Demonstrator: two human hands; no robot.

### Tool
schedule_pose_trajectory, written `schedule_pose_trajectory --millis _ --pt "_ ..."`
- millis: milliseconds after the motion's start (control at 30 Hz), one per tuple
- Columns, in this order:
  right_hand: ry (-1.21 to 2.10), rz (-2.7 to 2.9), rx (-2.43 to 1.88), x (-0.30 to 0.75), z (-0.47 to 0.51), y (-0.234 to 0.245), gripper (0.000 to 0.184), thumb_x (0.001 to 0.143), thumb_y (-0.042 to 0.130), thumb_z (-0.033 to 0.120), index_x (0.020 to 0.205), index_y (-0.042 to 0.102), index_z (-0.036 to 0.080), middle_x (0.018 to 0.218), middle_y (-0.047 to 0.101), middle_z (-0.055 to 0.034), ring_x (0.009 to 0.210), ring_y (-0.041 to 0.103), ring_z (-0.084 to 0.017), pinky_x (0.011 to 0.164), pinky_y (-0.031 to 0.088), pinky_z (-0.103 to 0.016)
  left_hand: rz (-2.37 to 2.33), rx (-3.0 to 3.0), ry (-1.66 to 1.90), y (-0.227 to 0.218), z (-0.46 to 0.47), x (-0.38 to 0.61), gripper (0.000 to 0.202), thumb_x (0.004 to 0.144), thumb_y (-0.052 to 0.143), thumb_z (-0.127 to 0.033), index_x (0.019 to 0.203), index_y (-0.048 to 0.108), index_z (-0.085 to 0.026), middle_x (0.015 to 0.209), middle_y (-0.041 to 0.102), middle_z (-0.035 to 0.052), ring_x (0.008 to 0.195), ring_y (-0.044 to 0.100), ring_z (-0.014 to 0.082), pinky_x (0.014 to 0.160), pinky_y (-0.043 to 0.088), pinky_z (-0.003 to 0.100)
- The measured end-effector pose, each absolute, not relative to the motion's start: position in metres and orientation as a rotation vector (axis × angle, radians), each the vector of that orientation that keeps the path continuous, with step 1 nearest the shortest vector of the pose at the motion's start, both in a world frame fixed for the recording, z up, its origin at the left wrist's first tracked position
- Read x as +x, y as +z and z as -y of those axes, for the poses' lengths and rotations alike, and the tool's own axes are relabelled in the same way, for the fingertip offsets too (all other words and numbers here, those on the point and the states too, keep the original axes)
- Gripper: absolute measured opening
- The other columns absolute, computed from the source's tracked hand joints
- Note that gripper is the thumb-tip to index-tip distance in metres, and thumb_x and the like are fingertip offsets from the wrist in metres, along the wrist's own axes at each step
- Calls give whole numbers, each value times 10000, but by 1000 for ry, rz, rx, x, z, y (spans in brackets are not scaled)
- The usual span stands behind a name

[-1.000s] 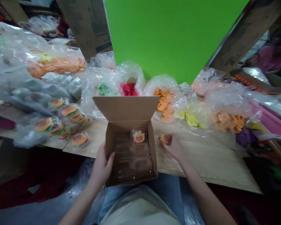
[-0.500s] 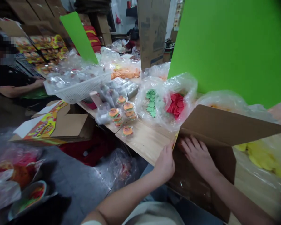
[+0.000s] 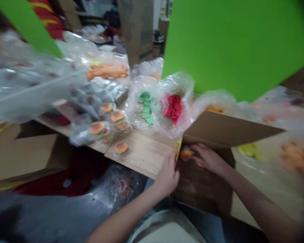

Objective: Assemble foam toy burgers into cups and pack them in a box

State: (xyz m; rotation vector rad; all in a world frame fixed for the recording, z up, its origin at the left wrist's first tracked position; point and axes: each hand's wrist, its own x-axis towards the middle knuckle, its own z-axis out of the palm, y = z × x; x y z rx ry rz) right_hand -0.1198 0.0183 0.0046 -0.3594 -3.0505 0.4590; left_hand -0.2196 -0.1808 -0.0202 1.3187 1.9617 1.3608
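My left hand [image 3: 168,173] is closed on the near-left wall of an open cardboard box [image 3: 205,189], whose yellow printed edge shows above the fingers. Inside the box, my right hand [image 3: 207,158] has its fingers bent around a small burger-shaped pack [image 3: 186,154], orange on top with green below; blur and the hand hide part of it. On the table left of the box stand several similar clear-wrapped burger packs, stacked or single, the nearest being a single burger pack [image 3: 121,147].
Plastic bags holding green pieces [image 3: 146,108] and red pieces [image 3: 174,108] lie behind the box. A green panel [image 3: 230,47] rises at the back. A white basket [image 3: 38,98] of clear packs stands left, above another cardboard box [image 3: 22,158]. Yellow pieces [image 3: 250,151] lie right.
The view has swung to the right. My right hand has gone from lying spread inside the box to bending around a burger-shaped pack, which now shows. My left hand stays on the box edge.
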Motion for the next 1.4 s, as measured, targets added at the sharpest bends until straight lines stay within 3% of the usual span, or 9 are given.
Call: schedule_pose_trajectory --millis 367,533,700,800,967,1100,1167,1267,1400 --pt "216 3129 -326 -117 -6 25 359 817 456 134 1161 539 199 1102 552 -82 1023 495 -202 880 407 -341 -1902 1351 1330 -10 185 -221 567 829 423 -191 1351 201 -187 1335 363 128 1233 336 223 1025 289 426" --pt "250 2722 -361 -109 5 72 294 851 425 186 1123 536 196 1001 605 -71 920 558 -204 833 441 -370 -2462 1478 1074 48 215 -328 407 843 428 -353 1223 410 -207 1211 490 108 1133 447 226 961 354 397" --pt "587 2548 4 -195 57 132 236 860 415 187 1057 540 224 925 624 -29 845 585 -154 744 460 -274 -3011 1396 226 88 230 -461 882 566 658 -524 1251 372 -48 1401 223 240 1304 104 396 1032 147 503" --pt "535 2728 38 -284 82 132 268 853 400 153 1087 526 186 1000 610 -62 929 568 -177 795 440 -293 -2946 1463 90 76 223 -488 736 534 693 -401 1161 462 -92 1388 276 223 1306 109 392 1025 100 526" --pt "387 3053 52 -401 79 81 545 719 613 248 1212 439 97 1160 524 -168 1090 483 -263 888 384 -358 -2962 1519 362 90 238 -494 593 619 627 -336 1149 451 -140 1096 547 148 1094 466 301 949 319 459" --pt "390 3153 212 -448 93 50 914 565 728 386 1325 297 117 1339 363 -158 1242 321 -267 983 306 -331 -2560 1048 1809 137 289 -496 653 639 631 -414 1203 389 -192 1090 541 102 967 559 256 815 467 416" --pt "373 3222 219 -460 103 41 938 554 724 403 1331 284 116 1336 367 -162 1238 326 -276 978 315 -338 -1951 798 2203 151 315 -485 577 671 573 -518 1143 466 -204 1086 570 87 991 561 261 790 497 387" --pt "356 3237 148 -465 113 32 869 565 702 424 1290 342 108 1239 457 -181 1155 411 -318 910 371 -407 -1395 591 2302 149 340 -455 735 653 401 -738 1139 508 -197 1160 564 95 1050 532 277 744 523 345" --pt "318 3175 51 -458 119 33 718 589 658 475 1164 449 100 1195 456 -204 1128 397 -350 879 367 -475 -1095 364 2332 131 339 -415 727 670 355 -747 1169 483 -234 1090 606 81 1048 533 276 740 524 377"
